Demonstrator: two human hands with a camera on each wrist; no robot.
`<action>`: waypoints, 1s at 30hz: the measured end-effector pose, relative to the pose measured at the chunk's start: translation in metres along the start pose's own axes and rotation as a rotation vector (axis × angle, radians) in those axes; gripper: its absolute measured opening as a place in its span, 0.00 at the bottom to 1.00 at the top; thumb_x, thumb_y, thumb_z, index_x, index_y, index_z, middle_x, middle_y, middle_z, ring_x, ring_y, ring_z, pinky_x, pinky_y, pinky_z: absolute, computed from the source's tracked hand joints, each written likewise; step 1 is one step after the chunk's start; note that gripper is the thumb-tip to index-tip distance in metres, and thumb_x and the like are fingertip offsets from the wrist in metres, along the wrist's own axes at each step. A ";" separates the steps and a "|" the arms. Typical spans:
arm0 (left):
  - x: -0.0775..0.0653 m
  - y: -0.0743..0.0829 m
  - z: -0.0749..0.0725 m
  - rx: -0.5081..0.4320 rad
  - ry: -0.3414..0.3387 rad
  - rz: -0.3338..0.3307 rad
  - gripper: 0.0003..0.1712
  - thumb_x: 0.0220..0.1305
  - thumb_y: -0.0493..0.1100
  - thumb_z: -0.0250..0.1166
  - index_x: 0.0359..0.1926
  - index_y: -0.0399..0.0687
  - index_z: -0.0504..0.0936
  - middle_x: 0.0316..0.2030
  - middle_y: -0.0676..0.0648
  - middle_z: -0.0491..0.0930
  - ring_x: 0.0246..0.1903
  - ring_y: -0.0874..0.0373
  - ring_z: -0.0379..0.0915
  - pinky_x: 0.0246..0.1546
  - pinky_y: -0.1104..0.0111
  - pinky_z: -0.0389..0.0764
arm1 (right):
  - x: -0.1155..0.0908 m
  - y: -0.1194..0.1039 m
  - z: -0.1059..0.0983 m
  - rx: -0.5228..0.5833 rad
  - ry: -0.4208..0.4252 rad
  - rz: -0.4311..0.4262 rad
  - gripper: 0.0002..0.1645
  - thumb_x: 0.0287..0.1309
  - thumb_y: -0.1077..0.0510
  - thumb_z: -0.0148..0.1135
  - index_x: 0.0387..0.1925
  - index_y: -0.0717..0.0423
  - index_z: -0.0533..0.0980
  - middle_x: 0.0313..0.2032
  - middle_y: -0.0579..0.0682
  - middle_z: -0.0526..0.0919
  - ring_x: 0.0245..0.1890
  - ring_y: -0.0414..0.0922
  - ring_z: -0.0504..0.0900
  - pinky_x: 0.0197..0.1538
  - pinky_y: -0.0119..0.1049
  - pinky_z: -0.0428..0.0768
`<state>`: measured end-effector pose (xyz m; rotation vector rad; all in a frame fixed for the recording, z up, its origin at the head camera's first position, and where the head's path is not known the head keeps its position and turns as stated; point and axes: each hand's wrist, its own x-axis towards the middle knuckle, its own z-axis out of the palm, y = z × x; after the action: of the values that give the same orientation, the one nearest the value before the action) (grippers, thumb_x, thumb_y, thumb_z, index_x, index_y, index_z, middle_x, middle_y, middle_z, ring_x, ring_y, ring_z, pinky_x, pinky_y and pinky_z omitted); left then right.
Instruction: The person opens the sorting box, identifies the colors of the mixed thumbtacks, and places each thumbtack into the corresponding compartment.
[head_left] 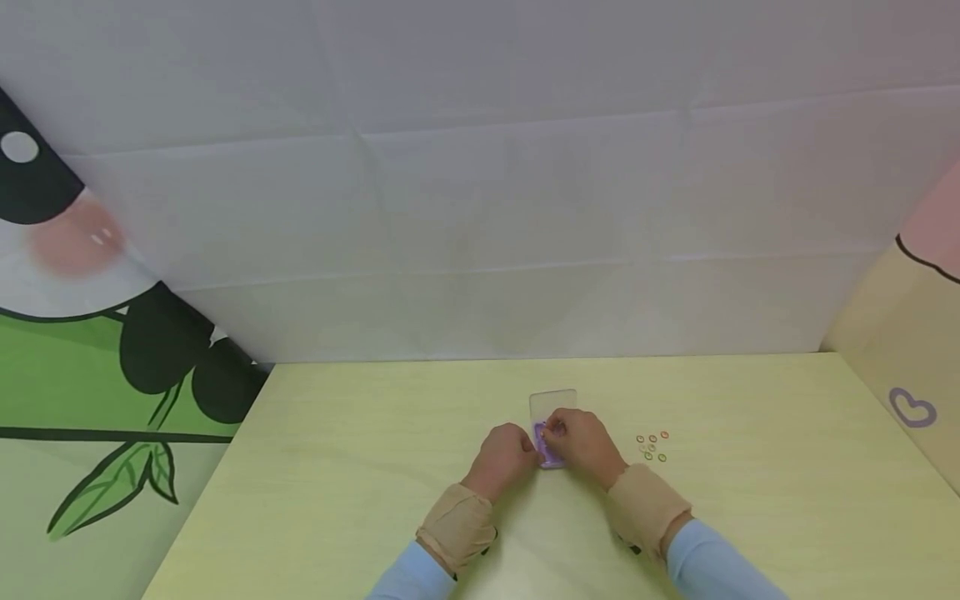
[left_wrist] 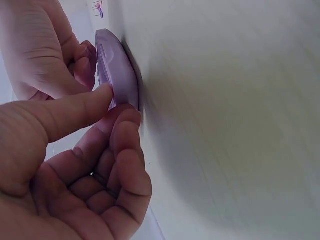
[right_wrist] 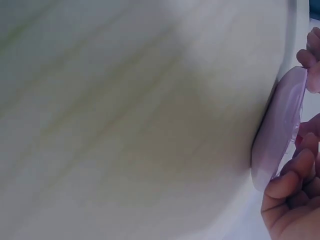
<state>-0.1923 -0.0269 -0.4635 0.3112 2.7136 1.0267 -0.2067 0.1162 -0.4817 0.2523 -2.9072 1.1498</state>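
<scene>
A small purple case lies on the table with its clear lid raised at the far side. My left hand pinches the near left edge of the case between thumb and forefinger, seen closely in the left wrist view. Over the case, my right hand has its fingers curled with the fingertips close together. Whether something small is between those fingertips is hidden. In the right wrist view one finger of it lies against the end of the purple case.
Several small coloured rings lie on the pale yellow table to the right of my right hand. A white cloth wall rises behind the table, with printed panels at the left and right.
</scene>
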 end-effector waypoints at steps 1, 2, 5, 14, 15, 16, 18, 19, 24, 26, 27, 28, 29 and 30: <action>0.000 0.000 0.000 -0.002 0.002 0.002 0.32 0.54 0.34 0.66 0.05 0.52 0.54 0.07 0.57 0.51 0.10 0.66 0.47 0.12 0.74 0.51 | 0.000 -0.001 0.000 -0.006 0.002 -0.007 0.06 0.50 0.62 0.66 0.28 0.63 0.82 0.25 0.55 0.85 0.23 0.42 0.73 0.29 0.39 0.75; 0.000 0.000 0.000 -0.001 0.006 0.006 0.32 0.54 0.34 0.66 0.05 0.52 0.54 0.07 0.57 0.51 0.10 0.66 0.47 0.12 0.74 0.51 | 0.000 -0.001 0.000 -0.014 0.003 -0.011 0.06 0.50 0.61 0.67 0.28 0.63 0.82 0.25 0.55 0.86 0.23 0.43 0.74 0.29 0.39 0.76; 0.000 0.000 0.000 0.003 0.018 0.019 0.32 0.53 0.34 0.66 0.05 0.52 0.54 0.07 0.57 0.51 0.10 0.66 0.48 0.13 0.75 0.51 | 0.001 -0.002 0.001 -0.041 0.004 -0.019 0.07 0.50 0.62 0.67 0.28 0.64 0.82 0.26 0.56 0.86 0.23 0.43 0.73 0.29 0.40 0.76; -0.001 -0.001 0.000 0.013 0.041 0.040 0.31 0.51 0.33 0.66 0.05 0.53 0.55 0.07 0.57 0.52 0.10 0.66 0.49 0.13 0.75 0.52 | 0.005 -0.001 0.002 -0.108 -0.022 -0.021 0.06 0.51 0.63 0.66 0.28 0.65 0.84 0.30 0.58 0.88 0.25 0.44 0.76 0.33 0.42 0.80; -0.001 -0.001 -0.001 0.014 0.038 0.040 0.31 0.51 0.33 0.66 0.05 0.53 0.55 0.07 0.57 0.52 0.10 0.66 0.48 0.13 0.75 0.51 | 0.005 -0.001 0.002 -0.110 -0.026 -0.018 0.07 0.51 0.63 0.66 0.28 0.65 0.84 0.30 0.58 0.88 0.25 0.44 0.76 0.33 0.42 0.80; -0.001 -0.001 -0.001 0.015 0.035 0.039 0.31 0.51 0.33 0.65 0.05 0.53 0.55 0.07 0.58 0.52 0.10 0.66 0.48 0.13 0.75 0.51 | 0.005 -0.001 0.002 -0.107 -0.032 -0.014 0.07 0.51 0.63 0.66 0.28 0.65 0.84 0.29 0.58 0.88 0.25 0.44 0.76 0.33 0.42 0.80; -0.001 -0.001 -0.001 0.013 0.031 0.035 0.31 0.51 0.33 0.65 0.05 0.53 0.55 0.07 0.57 0.52 0.10 0.66 0.48 0.13 0.75 0.51 | 0.005 -0.001 0.001 -0.105 -0.040 -0.013 0.07 0.51 0.63 0.66 0.28 0.65 0.84 0.29 0.58 0.88 0.24 0.44 0.76 0.32 0.43 0.80; -0.001 -0.001 -0.001 0.012 0.027 0.033 0.31 0.51 0.33 0.65 0.05 0.53 0.55 0.07 0.57 0.52 0.10 0.66 0.48 0.12 0.75 0.51 | 0.005 -0.001 0.001 -0.104 -0.041 -0.014 0.07 0.51 0.63 0.66 0.28 0.65 0.84 0.29 0.58 0.88 0.25 0.44 0.77 0.32 0.43 0.80; -0.001 0.000 -0.001 0.005 0.032 0.017 0.30 0.51 0.34 0.67 0.06 0.52 0.58 0.08 0.57 0.55 0.11 0.66 0.51 0.14 0.75 0.53 | 0.004 -0.002 -0.002 -0.071 -0.025 -0.017 0.07 0.51 0.63 0.65 0.29 0.65 0.84 0.30 0.59 0.88 0.26 0.46 0.78 0.34 0.44 0.81; 0.000 0.000 -0.001 0.008 0.034 0.014 0.30 0.52 0.35 0.68 0.06 0.52 0.58 0.08 0.57 0.56 0.11 0.65 0.52 0.14 0.75 0.54 | 0.003 -0.002 -0.005 -0.054 -0.019 -0.025 0.07 0.51 0.63 0.64 0.29 0.65 0.83 0.30 0.59 0.88 0.27 0.46 0.78 0.34 0.44 0.80; 0.000 0.000 -0.001 0.009 0.032 0.010 0.29 0.52 0.35 0.68 0.06 0.51 0.59 0.08 0.56 0.56 0.11 0.65 0.52 0.14 0.75 0.54 | 0.002 -0.002 -0.007 -0.047 -0.016 -0.025 0.07 0.51 0.63 0.64 0.29 0.65 0.83 0.30 0.59 0.88 0.26 0.45 0.77 0.33 0.43 0.79; 0.000 0.000 0.000 0.010 0.032 0.005 0.28 0.52 0.35 0.68 0.06 0.51 0.60 0.09 0.56 0.57 0.11 0.65 0.53 0.14 0.75 0.55 | 0.002 -0.001 -0.009 -0.040 -0.014 -0.026 0.07 0.51 0.63 0.63 0.29 0.65 0.83 0.29 0.59 0.87 0.26 0.45 0.77 0.33 0.43 0.79; 0.000 0.001 0.000 0.014 0.032 0.000 0.27 0.52 0.35 0.68 0.06 0.49 0.62 0.09 0.56 0.58 0.12 0.65 0.54 0.14 0.74 0.56 | 0.002 -0.001 -0.012 -0.038 -0.013 -0.027 0.08 0.52 0.63 0.63 0.30 0.65 0.83 0.29 0.58 0.87 0.26 0.44 0.76 0.32 0.42 0.78; 0.000 0.001 -0.001 0.018 0.032 -0.003 0.25 0.52 0.35 0.68 0.06 0.47 0.66 0.10 0.55 0.60 0.12 0.64 0.55 0.15 0.74 0.57 | 0.003 0.000 -0.014 -0.039 -0.013 -0.024 0.08 0.52 0.63 0.62 0.30 0.65 0.83 0.28 0.58 0.87 0.25 0.44 0.75 0.32 0.41 0.77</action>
<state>-0.1927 -0.0266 -0.4626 0.2968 2.7522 1.0159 -0.2102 0.1255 -0.4714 0.2944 -2.9257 1.0911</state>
